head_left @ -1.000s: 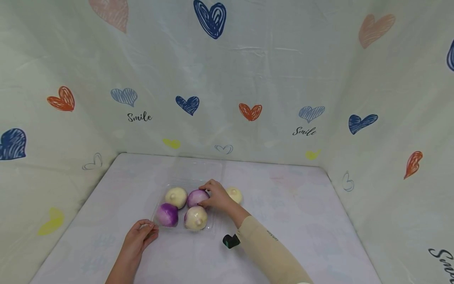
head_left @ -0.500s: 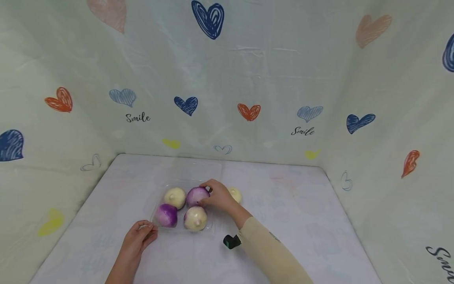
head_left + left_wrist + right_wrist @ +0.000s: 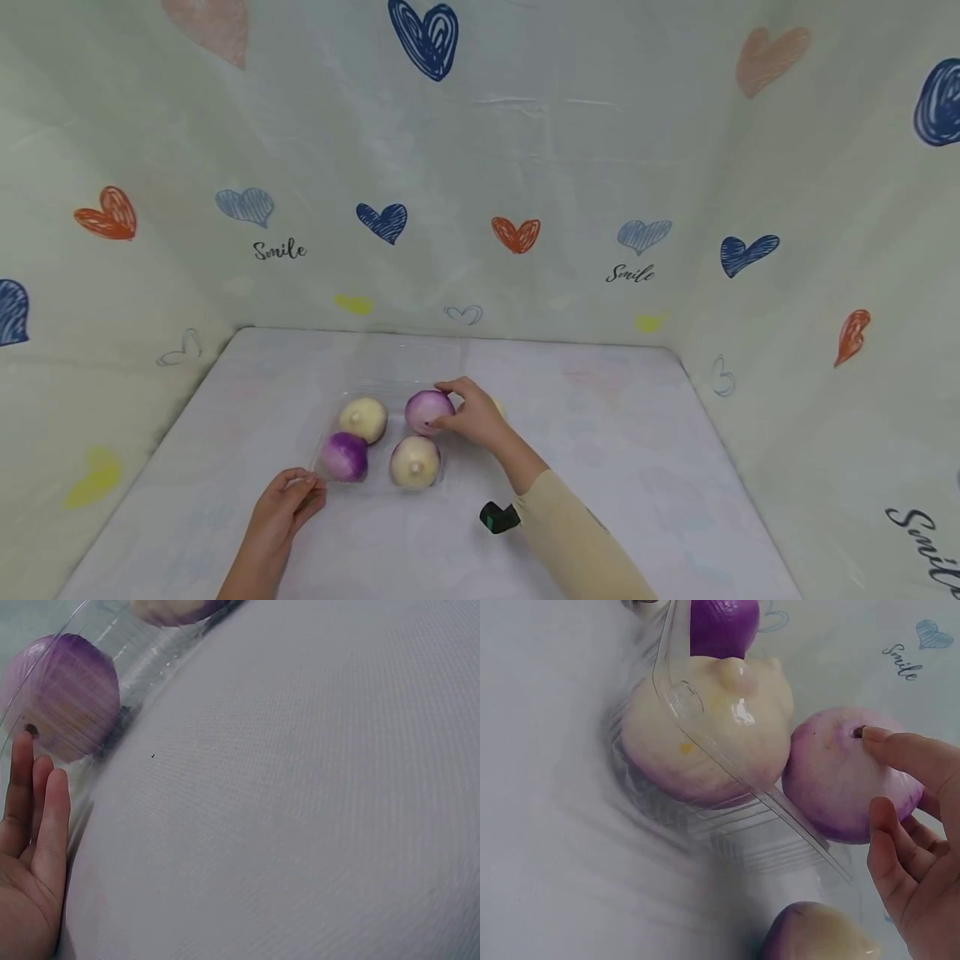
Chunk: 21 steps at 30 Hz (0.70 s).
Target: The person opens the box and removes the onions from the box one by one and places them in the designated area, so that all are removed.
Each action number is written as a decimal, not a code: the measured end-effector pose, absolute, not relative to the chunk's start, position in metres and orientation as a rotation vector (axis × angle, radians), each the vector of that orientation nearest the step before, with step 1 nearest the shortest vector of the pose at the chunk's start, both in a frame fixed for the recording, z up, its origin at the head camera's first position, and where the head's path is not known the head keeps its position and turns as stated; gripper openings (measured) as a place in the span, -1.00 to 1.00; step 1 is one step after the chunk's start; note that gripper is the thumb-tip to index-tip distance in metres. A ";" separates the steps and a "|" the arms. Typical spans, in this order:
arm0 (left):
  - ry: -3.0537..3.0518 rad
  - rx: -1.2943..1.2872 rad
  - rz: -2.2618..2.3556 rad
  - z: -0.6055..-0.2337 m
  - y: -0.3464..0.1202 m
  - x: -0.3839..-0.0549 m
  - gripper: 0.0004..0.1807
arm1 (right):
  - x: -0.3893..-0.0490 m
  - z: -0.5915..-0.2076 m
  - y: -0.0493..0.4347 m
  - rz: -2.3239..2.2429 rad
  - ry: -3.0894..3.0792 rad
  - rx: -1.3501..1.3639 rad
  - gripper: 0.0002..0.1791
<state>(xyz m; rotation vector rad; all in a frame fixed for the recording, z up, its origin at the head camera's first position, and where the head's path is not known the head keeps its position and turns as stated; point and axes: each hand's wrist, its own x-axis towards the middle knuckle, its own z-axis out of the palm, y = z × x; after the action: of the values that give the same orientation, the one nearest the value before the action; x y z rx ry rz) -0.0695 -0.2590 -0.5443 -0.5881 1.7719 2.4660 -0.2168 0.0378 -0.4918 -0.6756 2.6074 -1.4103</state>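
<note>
Several purple-and-cream turnips sit in a clear plastic container (image 3: 378, 483). A cream one (image 3: 363, 419) is at the back left, a purple one (image 3: 344, 457) at the front left and another cream-sided one (image 3: 416, 462) at the front right. My right hand (image 3: 474, 414) grips a pale purple turnip (image 3: 427, 412) between thumb and fingers at the back right. In the right wrist view, the gripped turnip (image 3: 847, 780) is beside the container's rim, against its neighbour (image 3: 705, 735). My left hand (image 3: 281, 507) pinches the container's front-left corner; its thumb is out of the left wrist view.
One more turnip (image 3: 817, 934) lies outside the container on the right, mostly hidden by my right hand in the head view. The container's clear lid (image 3: 408, 360) lies folded back behind it. A black device (image 3: 498, 517) is at my right sleeve.
My right hand has drawn the pale purple turnip slightly right, opening a gap from the back-left one. The left hand keeps its place at the corner. The head view has shifted slightly.
</note>
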 end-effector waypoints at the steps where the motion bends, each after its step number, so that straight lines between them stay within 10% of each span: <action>1: 1.768 -0.598 2.461 -0.544 -0.259 -0.070 -0.92 | -0.216 -0.492 0.040 -1.397 2.621 -0.677 -0.37; 21: 1.745 -0.677 2.408 -0.544 -0.259 -0.071 -0.93 | -0.202 -0.484 0.097 -1.759 2.460 -0.429 -0.35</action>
<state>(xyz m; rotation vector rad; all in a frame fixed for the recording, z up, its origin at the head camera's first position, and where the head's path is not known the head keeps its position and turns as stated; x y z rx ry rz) -0.0708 -0.2586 -0.5437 -0.6770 1.7448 2.4083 -0.2017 0.0973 -0.4841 -0.4291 2.4600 -1.7588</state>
